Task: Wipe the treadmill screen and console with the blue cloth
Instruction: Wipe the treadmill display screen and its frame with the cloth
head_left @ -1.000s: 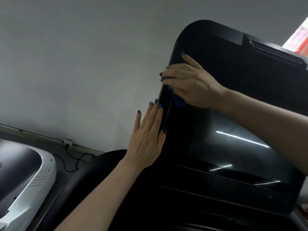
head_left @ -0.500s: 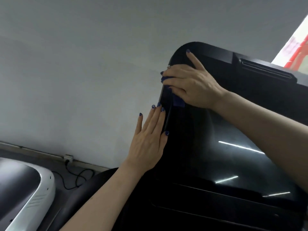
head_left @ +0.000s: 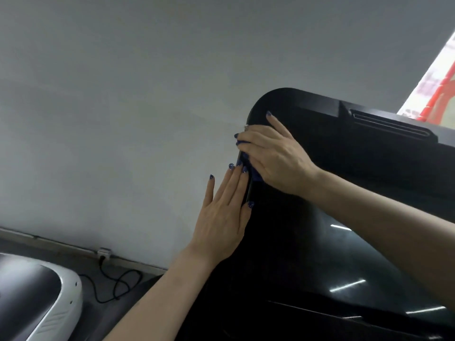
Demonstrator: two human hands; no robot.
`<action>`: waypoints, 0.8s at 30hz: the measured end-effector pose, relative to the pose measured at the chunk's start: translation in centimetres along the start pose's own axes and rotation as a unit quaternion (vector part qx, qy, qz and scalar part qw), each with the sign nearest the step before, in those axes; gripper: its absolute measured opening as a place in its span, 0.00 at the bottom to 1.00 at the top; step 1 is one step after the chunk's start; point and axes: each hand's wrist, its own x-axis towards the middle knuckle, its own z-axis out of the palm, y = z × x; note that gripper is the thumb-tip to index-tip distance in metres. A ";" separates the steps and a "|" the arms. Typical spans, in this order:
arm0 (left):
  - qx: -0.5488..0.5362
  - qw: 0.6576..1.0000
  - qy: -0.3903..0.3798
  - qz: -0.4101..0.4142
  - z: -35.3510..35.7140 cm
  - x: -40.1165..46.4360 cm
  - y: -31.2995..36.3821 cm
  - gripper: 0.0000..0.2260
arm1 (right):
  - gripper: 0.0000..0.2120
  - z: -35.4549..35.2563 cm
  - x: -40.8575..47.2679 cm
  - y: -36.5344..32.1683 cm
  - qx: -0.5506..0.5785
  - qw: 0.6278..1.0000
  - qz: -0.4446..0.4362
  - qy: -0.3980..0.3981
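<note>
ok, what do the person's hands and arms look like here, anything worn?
Both forearms are bare, no sleeves or gloves in view. Left hand and right hand have nails painted dark blue, some with a glittery finish. A small ring shows on a right-hand finger. No watch visible.

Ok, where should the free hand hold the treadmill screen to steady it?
Hold the screen by its bare left edge, coming from the left, below the cloth. The left hand lies flat there already; that thin straight edge allows a thumb in front, fingers behind.
</note>
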 end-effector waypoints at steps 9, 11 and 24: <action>0.011 1.000 0.004 0.013 -0.6 0.7 -0.2 0.26 | 0.21 -0.8 2.4 2.0 -0.033 0.997 0.070 0.008; -0.001 1.000 0.010 0.010 -1.1 1.8 -0.2 0.26 | 0.20 -1.1 2.3 2.5 -0.043 0.998 0.033 -0.013; -0.016 1.000 0.014 0.001 -0.7 6.2 0.5 0.27 | 0.21 -2.5 2.9 5.8 -0.056 0.981 0.186 0.017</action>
